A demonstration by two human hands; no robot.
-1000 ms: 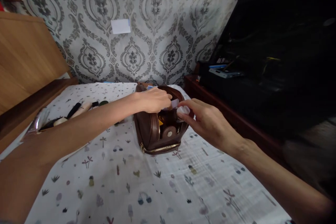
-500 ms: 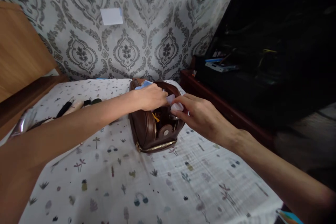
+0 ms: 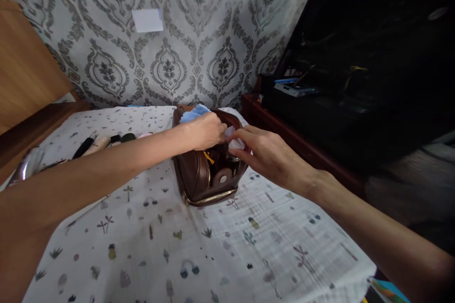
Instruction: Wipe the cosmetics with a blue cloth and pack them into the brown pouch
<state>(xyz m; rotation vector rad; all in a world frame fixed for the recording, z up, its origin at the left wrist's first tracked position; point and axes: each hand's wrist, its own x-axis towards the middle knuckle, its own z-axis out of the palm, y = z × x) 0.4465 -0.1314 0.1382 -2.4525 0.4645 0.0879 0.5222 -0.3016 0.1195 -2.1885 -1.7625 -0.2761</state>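
A brown cosmetic bag [image 3: 194, 175] with gold zips stands unzipped on the cloth-covered table. Over its opening, my left hand [image 3: 209, 130] is closed, knuckles up; its fingertips are partly hidden, so what they hold cannot be made out. My right hand [image 3: 265, 149] reaches in from the right side, thumb and forefinger pinching a small whitish, translucent object [image 3: 236, 144]. Close to it, between the two hands, a second pale piece [image 3: 230, 131] shows. A fluffy blue cloth [image 3: 195, 113] pokes out behind my left hand. Something yellow [image 3: 209, 157] lies inside the bag.
Cosmetics, among them a black tube [image 3: 83, 147] and a dark round lid [image 3: 128, 138], lie to the left, partly behind my left forearm. A printed white cloth [image 3: 185, 236] covers the table. A wooden panel [image 3: 28, 66] stands at left, a dark red ledge [image 3: 284, 144] at right.
More of the blue cloth shows above my left hand. Both hands stay at the bag's opening, and the right still pinches the whitish object. The view has shifted slightly.
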